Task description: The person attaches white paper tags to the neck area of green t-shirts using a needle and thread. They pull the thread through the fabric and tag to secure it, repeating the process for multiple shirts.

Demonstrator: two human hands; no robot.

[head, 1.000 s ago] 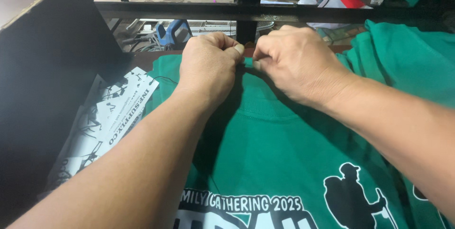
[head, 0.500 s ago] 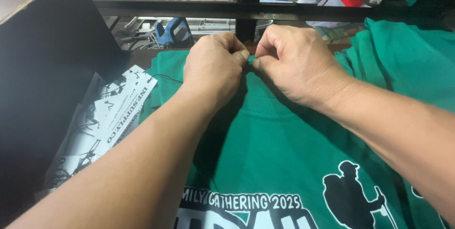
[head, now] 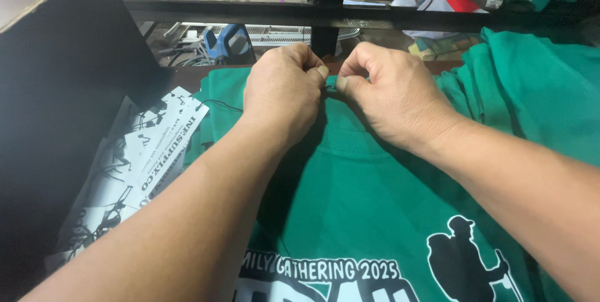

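A green T-shirt [head: 369, 196] lies flat in front of me, with a white and black print and a dark figure near its lower edge. My left hand [head: 282, 93] and my right hand [head: 390, 93] meet at the shirt's collar at the far end. Both pinch the collar's edge between thumb and fingers, knuckles almost touching. The piece of fabric between the fingertips is mostly hidden by the hands.
A pile of more green shirts [head: 537, 83] lies at the right. White printed sheets [head: 140, 158] lie at the left beside a dark box wall [head: 56, 89]. A black metal frame [head: 325, 11] crosses the far side, with a blue tool [head: 222, 43] behind it.
Both hands stay pinched on the collar. They have shifted slightly and the fingertips have drawn closer together.
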